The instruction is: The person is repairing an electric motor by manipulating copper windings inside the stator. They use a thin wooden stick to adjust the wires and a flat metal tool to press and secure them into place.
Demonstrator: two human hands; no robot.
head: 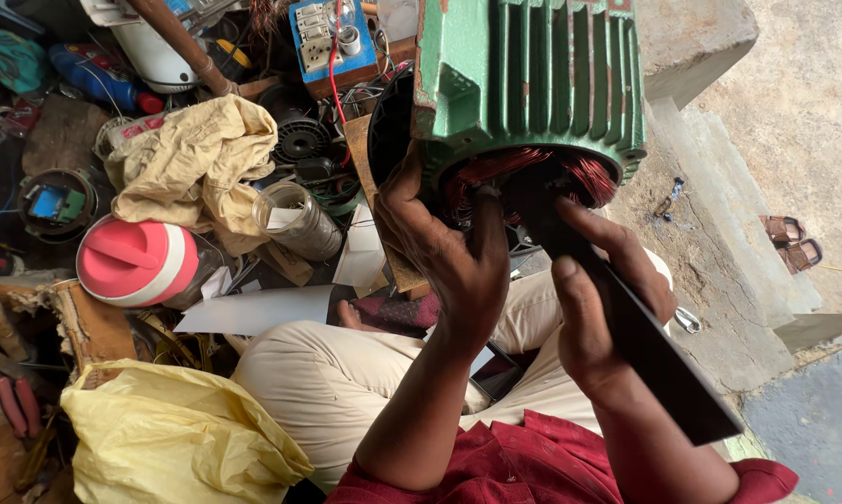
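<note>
You sit on a cluttered workshop floor [29, 140] with concrete steps [720, 233] at the right. From the left: a yellow plastic bag [174, 439], a pink and white container [136, 263], a tan cloth [197, 163] and a clear jar [295, 219]. Your left hand [440, 243] curls closed on the rim of the green finned motor housing [528, 79], fingers at its red copper windings [584, 177]. Your right hand [594, 299] grips a flat black bar [654, 359] pushed into the windings.

Premises: informal motor repair workshop. Evidence: green motor housing [533, 75] with exposed copper windings [524, 177], scattered parts, floor-level clutter.
</note>
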